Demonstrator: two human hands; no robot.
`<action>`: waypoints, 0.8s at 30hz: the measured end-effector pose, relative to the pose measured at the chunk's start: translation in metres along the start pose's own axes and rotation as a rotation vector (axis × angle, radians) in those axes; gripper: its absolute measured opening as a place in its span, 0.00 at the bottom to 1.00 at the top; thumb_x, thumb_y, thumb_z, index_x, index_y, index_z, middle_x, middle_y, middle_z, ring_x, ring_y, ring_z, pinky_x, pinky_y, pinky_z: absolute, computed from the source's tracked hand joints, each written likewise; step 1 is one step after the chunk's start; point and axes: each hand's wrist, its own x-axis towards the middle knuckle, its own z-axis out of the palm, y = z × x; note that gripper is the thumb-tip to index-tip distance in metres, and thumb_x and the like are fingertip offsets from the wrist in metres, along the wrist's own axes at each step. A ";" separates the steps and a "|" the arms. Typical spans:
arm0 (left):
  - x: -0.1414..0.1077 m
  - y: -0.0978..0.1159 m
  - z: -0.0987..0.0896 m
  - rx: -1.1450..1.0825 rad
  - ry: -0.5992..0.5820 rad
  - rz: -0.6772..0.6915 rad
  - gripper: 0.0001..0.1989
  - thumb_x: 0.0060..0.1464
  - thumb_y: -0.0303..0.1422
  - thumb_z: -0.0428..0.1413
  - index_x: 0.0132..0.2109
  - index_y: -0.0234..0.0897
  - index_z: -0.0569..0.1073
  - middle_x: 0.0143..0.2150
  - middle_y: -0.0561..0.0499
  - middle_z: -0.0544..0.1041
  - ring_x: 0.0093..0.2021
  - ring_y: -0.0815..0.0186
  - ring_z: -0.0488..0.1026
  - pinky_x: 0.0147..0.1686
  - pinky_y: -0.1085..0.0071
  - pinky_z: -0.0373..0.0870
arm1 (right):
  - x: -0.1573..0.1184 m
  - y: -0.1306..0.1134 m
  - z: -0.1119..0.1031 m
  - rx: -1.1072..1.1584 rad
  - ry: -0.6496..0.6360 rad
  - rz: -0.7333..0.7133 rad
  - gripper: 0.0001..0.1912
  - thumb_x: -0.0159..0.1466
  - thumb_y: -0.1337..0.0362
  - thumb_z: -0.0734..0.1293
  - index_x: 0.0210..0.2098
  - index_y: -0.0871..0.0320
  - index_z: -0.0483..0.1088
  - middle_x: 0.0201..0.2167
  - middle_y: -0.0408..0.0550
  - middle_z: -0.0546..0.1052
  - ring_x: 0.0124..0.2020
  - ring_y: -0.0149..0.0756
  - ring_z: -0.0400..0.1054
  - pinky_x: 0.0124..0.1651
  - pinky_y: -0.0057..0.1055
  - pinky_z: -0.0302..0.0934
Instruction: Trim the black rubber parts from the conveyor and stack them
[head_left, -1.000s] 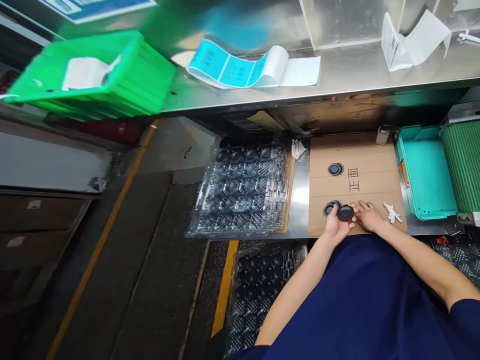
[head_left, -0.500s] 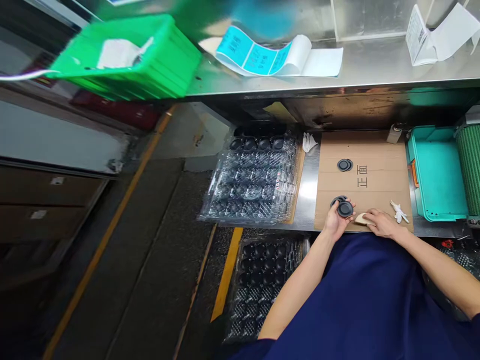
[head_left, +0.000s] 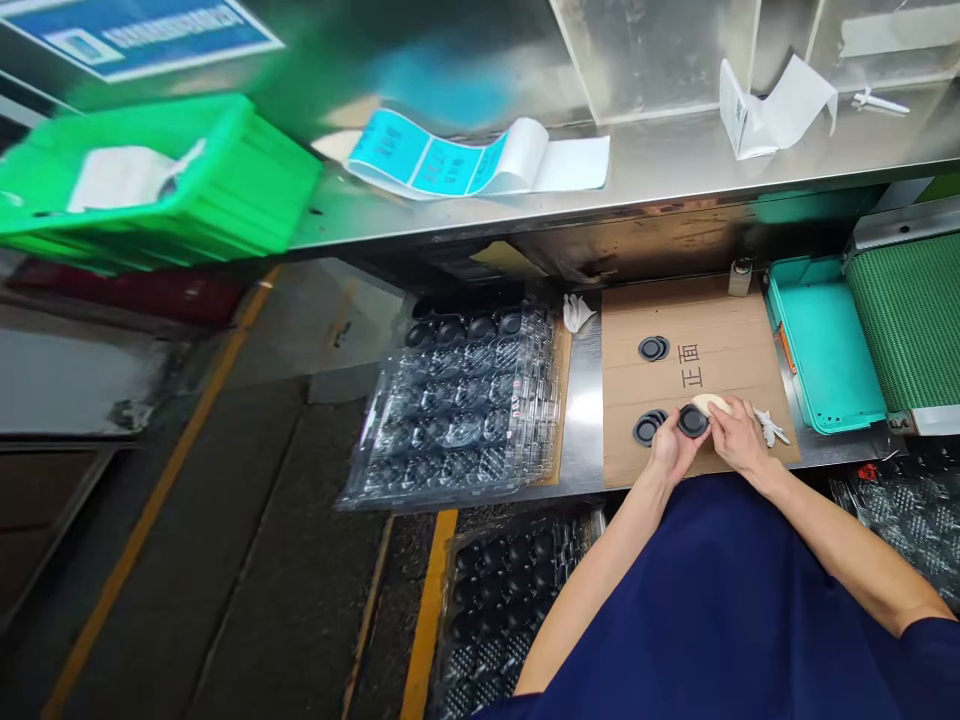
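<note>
My left hand is closed on a round black dish-shaped part, held face up above the cardboard sheet. In my right hand is a pale cream pad, which lies against the far rim of the black part; whether it is sponge or cloth I cannot tell. Just left of my left hand, more round black parts overlap on the cardboard. Farther back lies another overlapping group of black parts. A crumpled white scrap sits beside my right hand.
Clear plastic trays with black parts are stacked to the left, with another stack below. A small bottle, a teal bin and a green ribbed belt stand right. The shelf holds a green crate and blue labels.
My right hand has brought the cream pad up from the cardboard to the black part in my left hand. The camera view has swung to the right.
</note>
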 end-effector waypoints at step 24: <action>0.002 0.034 0.005 -0.279 0.019 -0.117 0.19 0.69 0.36 0.41 0.52 0.23 0.66 0.63 0.27 0.65 0.66 0.40 0.63 0.54 0.50 0.74 | 0.013 0.053 0.028 -0.044 -0.176 0.081 0.26 0.72 0.47 0.50 0.60 0.42 0.70 0.62 0.45 0.50 0.60 0.26 0.43 0.70 0.34 0.44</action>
